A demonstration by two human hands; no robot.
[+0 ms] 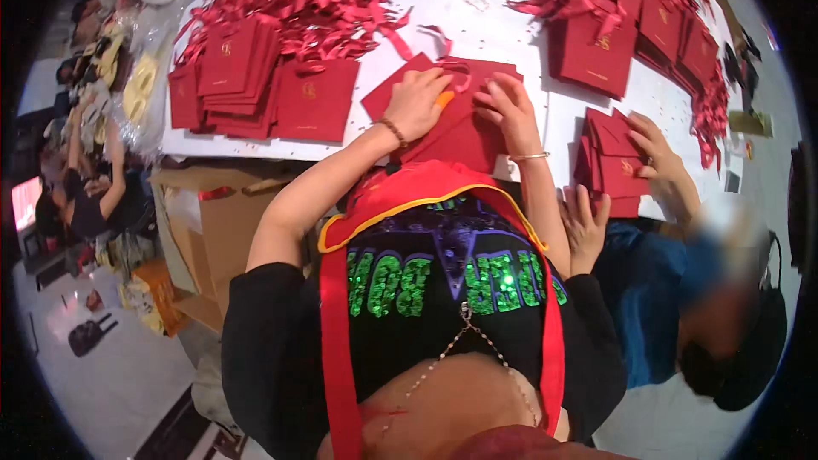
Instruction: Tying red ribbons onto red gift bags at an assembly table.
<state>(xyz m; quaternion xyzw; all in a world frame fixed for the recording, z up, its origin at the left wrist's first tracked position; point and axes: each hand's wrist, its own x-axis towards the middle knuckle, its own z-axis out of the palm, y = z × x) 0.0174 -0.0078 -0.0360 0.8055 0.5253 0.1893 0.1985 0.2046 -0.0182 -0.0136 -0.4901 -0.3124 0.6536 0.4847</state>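
In front of me at the table's edge lie red paper gift bags [464, 136], overlapping at different angles. My left hand [415, 106] rests on their left part, fingers lying over the red paper, an orange cover on one finger. A ribbon loop [461, 82] lies between my hands. Over the right part is my right hand [509, 112], its fingers bent and apart, touching or just above the paper. Nothing shows in its grasp. Whether the left fingertips pinch any ribbon is hard to see.
Left stand stacked red bags [230, 64] under a heap of red ribbons [298, 0]. More bags [592, 51] lie at the right. A co-worker's hands [652, 149] hold red bags [609, 162] close to my right arm. Below the white table [477, 0] is a cardboard box [213, 230].
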